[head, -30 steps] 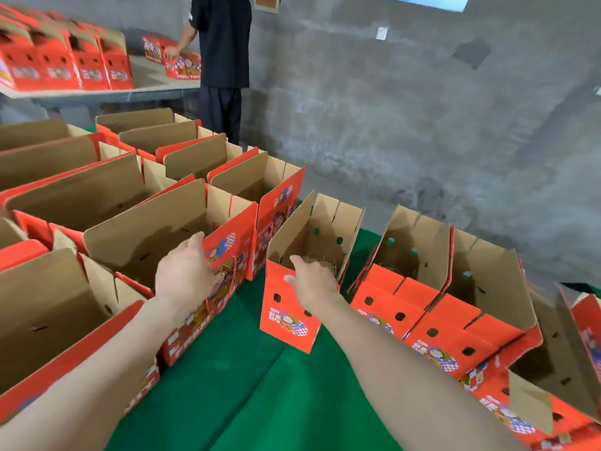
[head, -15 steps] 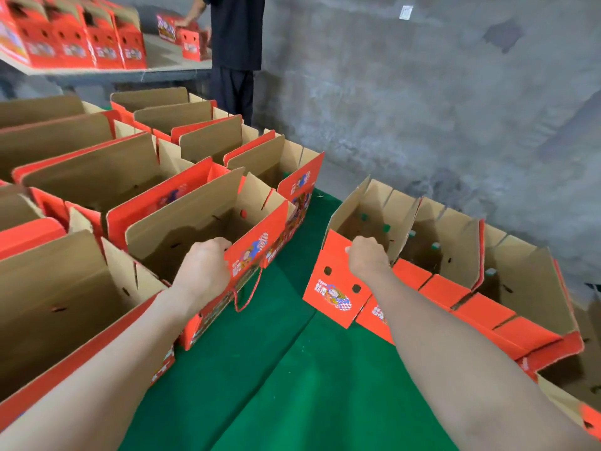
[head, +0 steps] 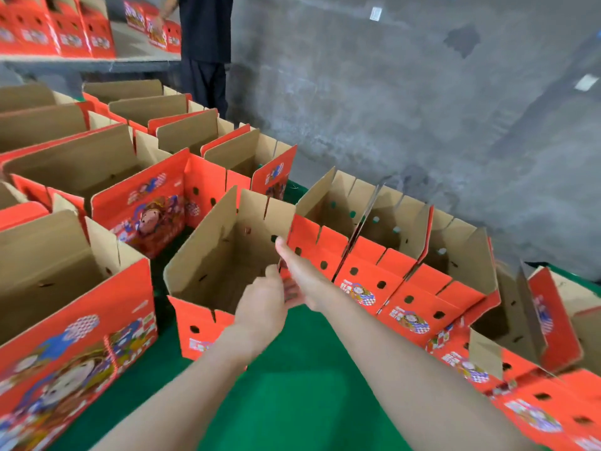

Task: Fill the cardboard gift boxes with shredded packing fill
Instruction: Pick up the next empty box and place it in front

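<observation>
"On the green cloth [head: 292, 402], which one is being handled?"

"An open-topped red cardboard gift box [head: 208, 242], brown inside, standing upright near the middle of the cloth. Its brown inner walls and floor show from above, and round holes are punched in its sides."

"Where are the hands?"

"Both are at its near right corner. The right hand [head: 300, 275] is clamped on the right end wall, thumb lying up the inner edge and the rest of the hand against the red outside. The left hand [head: 263, 304] is just beside it, touching it or nearly so, with its fingers curled and thumb raised. It's blurred, so I cannot tell whether it grips the corner or only rests there."

"And around it?"

"To the right, a row of smaller red cardboard boxes [head: 374, 275] stands packed side by side with flaps up, the nearest touching the held one. To the left are larger red cardboard boxes with cartoon print [head: 123, 307], also open. Behind everything is a grey concrete wall [head: 406, 92]. At the far left, a person in dark clothes [head: 205, 37] stands at a grey shelf [head: 97, 61] carrying closed red boxes [head: 71, 37]."
</observation>
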Motion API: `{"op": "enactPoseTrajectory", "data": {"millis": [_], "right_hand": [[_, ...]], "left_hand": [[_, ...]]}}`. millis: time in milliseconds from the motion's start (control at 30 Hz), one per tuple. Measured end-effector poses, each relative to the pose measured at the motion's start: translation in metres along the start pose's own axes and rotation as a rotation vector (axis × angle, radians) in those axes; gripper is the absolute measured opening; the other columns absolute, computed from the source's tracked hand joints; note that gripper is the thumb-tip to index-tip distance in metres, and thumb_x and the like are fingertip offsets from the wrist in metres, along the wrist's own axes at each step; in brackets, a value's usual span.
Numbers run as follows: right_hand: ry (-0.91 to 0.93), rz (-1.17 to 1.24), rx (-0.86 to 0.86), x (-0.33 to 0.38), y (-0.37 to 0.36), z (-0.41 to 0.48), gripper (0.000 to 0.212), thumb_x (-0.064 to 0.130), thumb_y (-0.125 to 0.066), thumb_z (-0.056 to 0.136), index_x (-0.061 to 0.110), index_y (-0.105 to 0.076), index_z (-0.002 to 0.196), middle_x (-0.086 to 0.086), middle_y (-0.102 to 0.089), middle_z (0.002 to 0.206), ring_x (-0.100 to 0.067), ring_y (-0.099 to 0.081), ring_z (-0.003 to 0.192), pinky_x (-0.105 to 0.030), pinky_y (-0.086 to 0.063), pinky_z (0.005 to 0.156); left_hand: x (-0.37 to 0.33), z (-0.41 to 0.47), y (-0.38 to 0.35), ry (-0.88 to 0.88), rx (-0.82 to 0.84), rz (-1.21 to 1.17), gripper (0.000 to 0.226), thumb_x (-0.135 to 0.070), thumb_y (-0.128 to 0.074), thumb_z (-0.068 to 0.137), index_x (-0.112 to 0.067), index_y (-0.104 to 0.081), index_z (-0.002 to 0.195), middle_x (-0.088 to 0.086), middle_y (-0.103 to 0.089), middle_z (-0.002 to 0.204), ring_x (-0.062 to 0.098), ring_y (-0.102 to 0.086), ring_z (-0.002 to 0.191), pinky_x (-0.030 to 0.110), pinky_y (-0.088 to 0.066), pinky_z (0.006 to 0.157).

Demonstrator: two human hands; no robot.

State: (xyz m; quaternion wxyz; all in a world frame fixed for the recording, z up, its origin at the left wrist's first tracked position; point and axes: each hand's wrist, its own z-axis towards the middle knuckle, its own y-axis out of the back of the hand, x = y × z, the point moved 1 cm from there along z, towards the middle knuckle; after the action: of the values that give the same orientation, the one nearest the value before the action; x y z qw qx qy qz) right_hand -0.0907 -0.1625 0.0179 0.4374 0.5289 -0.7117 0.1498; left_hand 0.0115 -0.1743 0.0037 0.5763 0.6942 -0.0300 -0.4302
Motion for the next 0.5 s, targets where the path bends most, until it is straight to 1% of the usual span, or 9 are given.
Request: {"op": "enactPoseTrajectory", "data": {"millis": [33, 67, 100, 167, 233, 267, 333, 400, 500], "right_hand": [[0.019, -0.080, -0.041, -0.002, 0.001, -0.006, 0.053, 0.061, -0.055, 0.081, 0.013, -0.058, 0.104, -0.008, -0.065, 0.089, -0.023, -0.065, 0.068, -0.028, -0.052, 0.046], [0.058, -0.206, -0.089, -0.007, 0.003, -0.010, 0.040, 0.044, -0.061, 0.083, 0.010, -0.060, 0.104, -0.008, -0.065, 0.090, -0.024, -0.065, 0.071, -0.028, -0.052, 0.047], [0.106, -0.338, -0.135, -0.012, 0.008, -0.014, 0.027, 0.025, -0.060, 0.083, 0.007, -0.062, 0.103, -0.010, -0.065, 0.090, -0.028, -0.066, 0.075, -0.030, -0.053, 0.051], [0.204, -0.482, -0.197, -0.025, 0.021, -0.024, 0.021, 0.002, -0.050, 0.079, 0.002, -0.064, 0.094, -0.010, -0.061, 0.083, -0.026, -0.063, 0.077, -0.028, -0.046, 0.055], [0.302, -0.436, -0.179, -0.034, 0.033, -0.040, 0.016, -0.004, -0.050, 0.078, 0.007, -0.060, 0.083, -0.007, -0.055, 0.077, -0.018, -0.053, 0.071, -0.026, -0.037, 0.054], [0.341, -0.394, -0.163, -0.037, 0.039, -0.051, 0.016, -0.005, -0.051, 0.078, 0.010, -0.057, 0.078, -0.005, -0.053, 0.074, -0.016, -0.049, 0.069, -0.026, -0.035, 0.055], [0.391, -0.374, -0.162, -0.045, 0.053, -0.072, 0.015, -0.004, -0.052, 0.080, 0.010, -0.056, 0.077, -0.003, -0.056, 0.076, -0.013, -0.048, 0.068, -0.025, -0.036, 0.058], [0.438, -0.400, -0.164, -0.055, 0.072, -0.095, 0.016, -0.004, -0.052, 0.081, 0.003, -0.062, 0.090, -0.006, -0.065, 0.087, -0.013, -0.052, 0.076, -0.027, -0.042, 0.066], [0.469, -0.476, -0.185, -0.069, 0.106, -0.138, 0.021, -0.002, -0.054, 0.084, 0.011, -0.062, 0.098, -0.003, -0.064, 0.099, -0.013, -0.054, 0.087, -0.028, -0.043, 0.079]], "left_hand": [[-0.009, -0.015, -0.008, -0.007, 0.049, -0.050, 0.039, -0.004, -0.045, 0.086, -0.007, -0.036, 0.124, 0.015, -0.061, 0.110, 0.034, -0.058, 0.101, 0.032, -0.040, 0.075], [-0.017, -0.030, -0.014, -0.019, 0.112, -0.100, 0.044, -0.004, -0.046, 0.086, -0.007, -0.033, 0.128, 0.013, -0.060, 0.114, 0.032, -0.057, 0.104, 0.028, -0.038, 0.075], [-0.024, -0.044, -0.016, -0.049, 0.187, -0.134, 0.047, -0.007, -0.048, 0.087, -0.007, -0.032, 0.131, 0.012, -0.059, 0.117, 0.030, -0.056, 0.106, 0.025, -0.037, 0.077], [-0.035, -0.066, -0.013, -0.181, 0.301, -0.125, 0.035, -0.018, -0.050, 0.089, -0.012, -0.042, 0.123, 0.010, -0.060, 0.114, 0.029, -0.056, 0.106, 0.028, -0.039, 0.082], [-0.044, -0.079, 0.004, -0.323, 0.274, -0.055, 0.012, -0.021, -0.048, 0.089, -0.018, -0.054, 0.098, 0.008, -0.064, 0.101, 0.031, -0.058, 0.098, 0.032, -0.043, 0.080], [-0.049, -0.083, 0.016, -0.383, 0.206, -0.042, 0.012, -0.020, -0.048, 0.089, -0.018, -0.059, 0.094, 0.006, -0.066, 0.097, 0.030, -0.060, 0.095, 0.034, -0.045, 0.080], [-0.056, -0.088, 0.040, -0.456, 0.075, -0.085, 0.021, -0.018, -0.052, 0.089, -0.022, -0.066, 0.104, 0.003, -0.068, 0.100, 0.026, -0.061, 0.093, 0.035, -0.046, 0.083], [-0.066, -0.095, 0.061, -0.524, -0.012, -0.124, 0.025, -0.019, -0.055, 0.089, -0.024, -0.066, 0.110, 0.003, -0.068, 0.101, 0.025, -0.061, 0.095, 0.032, -0.046, 0.084], [-0.086, -0.108, 0.073, -0.612, -0.006, -0.026, 0.027, -0.029, -0.053, 0.090, -0.027, -0.061, 0.116, -0.001, -0.065, 0.109, 0.023, -0.057, 0.104, 0.034, -0.045, 0.087]]}}
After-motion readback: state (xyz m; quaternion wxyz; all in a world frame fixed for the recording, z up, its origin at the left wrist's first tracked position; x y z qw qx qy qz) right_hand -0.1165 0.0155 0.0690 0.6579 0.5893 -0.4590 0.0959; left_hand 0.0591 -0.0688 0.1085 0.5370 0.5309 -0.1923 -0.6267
